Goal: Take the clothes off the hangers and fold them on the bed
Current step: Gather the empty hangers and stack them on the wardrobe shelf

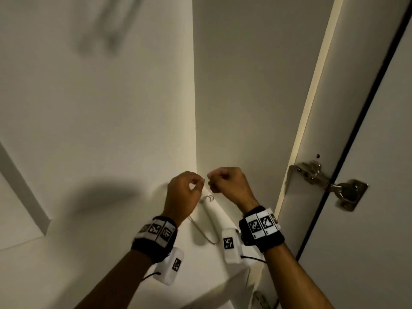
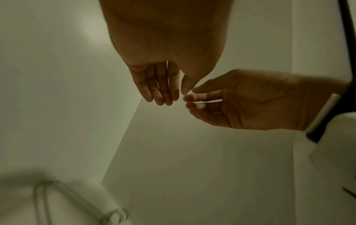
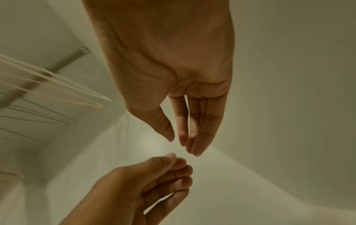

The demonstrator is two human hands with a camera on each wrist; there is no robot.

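I look up into a white wardrobe corner. My left hand (image 1: pixel 199 182) and right hand (image 1: pixel 211 181) are raised side by side, fingertips almost meeting. The left thumb tip rests against the index finger, and nothing shows between them. In the right wrist view my right hand (image 3: pixel 179 140) has fairly straight fingers and holds nothing. Just below the hands a thin wire hanger (image 1: pixel 201 230) lies against a white surface, its hook (image 1: pixel 208 198) near a white rolled shape (image 1: pixel 217 214). I cannot tell whether that shape is a garment. No clothes are plainly visible.
A metal rail (image 3: pixel 57 67) at the left carries several bare hangers, pale ones (image 3: pixel 57 85) and thin wire ones (image 3: pixel 38 112). The wardrobe door (image 1: pixel 379 152) stands open at the right on a steel hinge (image 1: pixel 330 186). White walls close in behind and beside the hands.
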